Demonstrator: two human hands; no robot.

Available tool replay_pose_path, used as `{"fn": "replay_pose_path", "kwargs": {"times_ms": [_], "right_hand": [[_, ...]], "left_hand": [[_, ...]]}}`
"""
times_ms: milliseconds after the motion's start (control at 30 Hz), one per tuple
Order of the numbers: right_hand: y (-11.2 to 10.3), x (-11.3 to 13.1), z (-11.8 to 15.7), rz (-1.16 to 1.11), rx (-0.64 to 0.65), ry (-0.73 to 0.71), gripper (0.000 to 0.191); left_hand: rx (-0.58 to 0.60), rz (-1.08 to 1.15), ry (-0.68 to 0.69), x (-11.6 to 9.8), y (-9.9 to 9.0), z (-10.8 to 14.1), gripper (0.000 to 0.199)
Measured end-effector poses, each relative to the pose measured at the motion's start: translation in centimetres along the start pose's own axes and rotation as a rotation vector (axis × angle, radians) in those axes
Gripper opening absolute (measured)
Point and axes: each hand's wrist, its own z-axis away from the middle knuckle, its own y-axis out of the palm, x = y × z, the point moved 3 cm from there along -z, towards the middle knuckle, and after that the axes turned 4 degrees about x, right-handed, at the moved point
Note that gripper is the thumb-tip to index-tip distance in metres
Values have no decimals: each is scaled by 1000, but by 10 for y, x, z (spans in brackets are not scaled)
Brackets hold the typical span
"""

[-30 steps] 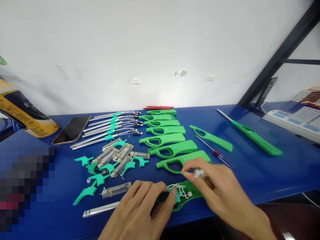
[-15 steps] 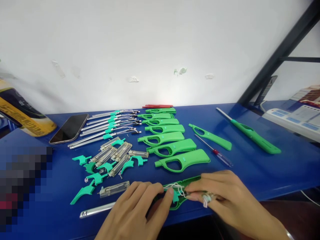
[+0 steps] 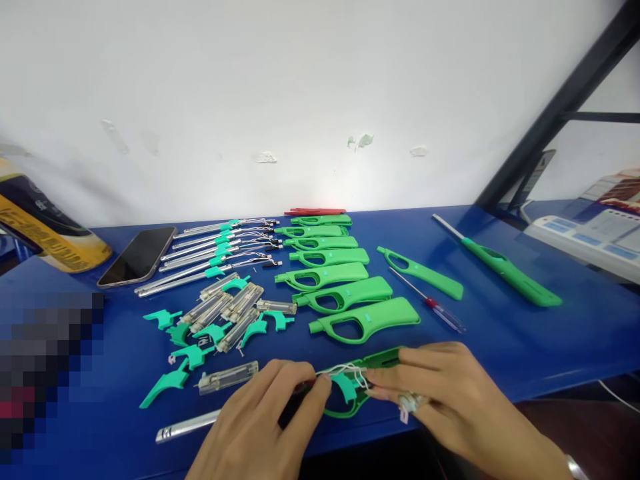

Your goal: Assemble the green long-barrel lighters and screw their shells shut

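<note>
An open green half shell (image 3: 345, 408) lies at the front edge of the blue table, a teal trigger (image 3: 346, 387) and white wires (image 3: 345, 369) over it. My left hand (image 3: 270, 413) is closed at the shell's left end, around the inner end of a silver metal tube (image 3: 187, 425) that sticks out leftward. My right hand (image 3: 445, 393) pinches at the right side of the wires; its fingertips hide what they grip. A small pale part (image 3: 406, 403) hangs under the right fingers. A clear fuel tank (image 3: 227, 378) lies left of my left hand.
Behind are green shells (image 3: 370, 320), loose teal triggers (image 3: 167, 383), clear tanks (image 3: 240, 331) and silver tubes with wires (image 3: 175, 280). A screwdriver (image 3: 445, 316) and a finished-looking green lighter (image 3: 510, 270) lie right, a phone (image 3: 137, 257) and yellow can (image 3: 55, 233) left.
My left hand and the metal tube have shifted slightly left. The teal trigger shows more fully, and my right fingers have moved slightly left along the wires.
</note>
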Motion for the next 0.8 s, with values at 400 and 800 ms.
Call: {"fn": "replay_pose_path", "kwargs": {"times_ms": [400, 800], "right_hand": [[-3, 2, -13, -70, -150, 96, 17], [2, 4, -14, -64, -105, 31, 17]], "left_hand": [[36, -84, 30, 2, 3, 1, 43], [62, -67, 46, 1, 1, 1, 39]]}}
